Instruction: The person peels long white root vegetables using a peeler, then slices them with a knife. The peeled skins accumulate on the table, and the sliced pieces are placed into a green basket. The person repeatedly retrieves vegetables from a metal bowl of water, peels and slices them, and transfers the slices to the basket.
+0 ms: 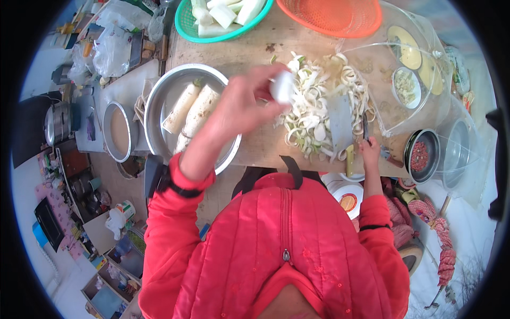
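My left hand (245,101) is raised over the wooden table, its fingers around a white piece of vegetable (283,87), blurred, probably radish. Under and beyond it spreads a heap of pale peelings (308,115). A cleaver (340,123) lies on the heap's right side, its yellowish handle (350,160) over the table's front edge. Just right of that handle, my right hand (370,148) grips a slim dark tool (365,125); its exact kind is unclear. Long white radishes (199,109) with soil on the skin lie in a steel basin (153,115), partly behind my left forearm.
A green basket (183,30) of peeled white pieces and an orange basket (330,18) stand at the back. To the right are a clear plastic food cover (378,107) over dishes and a pot (407,155) of red bits. A pot (109,131) of cloudy liquid stands left.
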The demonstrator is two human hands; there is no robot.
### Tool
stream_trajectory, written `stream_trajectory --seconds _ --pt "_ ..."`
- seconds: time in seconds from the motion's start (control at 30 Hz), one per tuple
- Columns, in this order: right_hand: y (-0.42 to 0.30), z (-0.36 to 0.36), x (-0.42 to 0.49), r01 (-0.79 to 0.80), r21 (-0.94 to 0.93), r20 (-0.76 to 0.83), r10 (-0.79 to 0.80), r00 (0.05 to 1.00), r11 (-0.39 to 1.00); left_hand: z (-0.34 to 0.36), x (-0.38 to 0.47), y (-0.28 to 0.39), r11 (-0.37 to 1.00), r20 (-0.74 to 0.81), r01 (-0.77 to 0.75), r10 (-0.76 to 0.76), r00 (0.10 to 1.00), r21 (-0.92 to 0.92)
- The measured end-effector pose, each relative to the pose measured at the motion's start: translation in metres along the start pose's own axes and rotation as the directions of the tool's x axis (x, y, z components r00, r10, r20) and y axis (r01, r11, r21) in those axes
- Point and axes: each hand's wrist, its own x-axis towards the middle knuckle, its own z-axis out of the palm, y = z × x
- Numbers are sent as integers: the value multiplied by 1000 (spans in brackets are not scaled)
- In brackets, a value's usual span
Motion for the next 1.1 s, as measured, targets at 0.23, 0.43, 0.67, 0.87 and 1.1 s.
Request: stream_trajectory --seconds 0.23,0.43,0.67,0.87,1.1 --pt "-26 -15 -51 -125 513 121 73 990 849 -37 97 -146 718 -202 188 -67 977 670" --pt "-55 -18 -90 -196 588 199 95 975 785 -25 153 -209 593 -256 335 -216 942 732" --pt "-48 -8 -104 -232 518 300 79 951 823 -16 155 -210 632 -395 439 -221 892 638" --pt "-53 10 -88 -124 450 303 -20 953 884 -30 68 -159 767 -395 136 162 904 627" --pt "-87 26 -72 -117 607 392 -168 904 786 -71 -111 -163 650 -670 473 75 739 595"
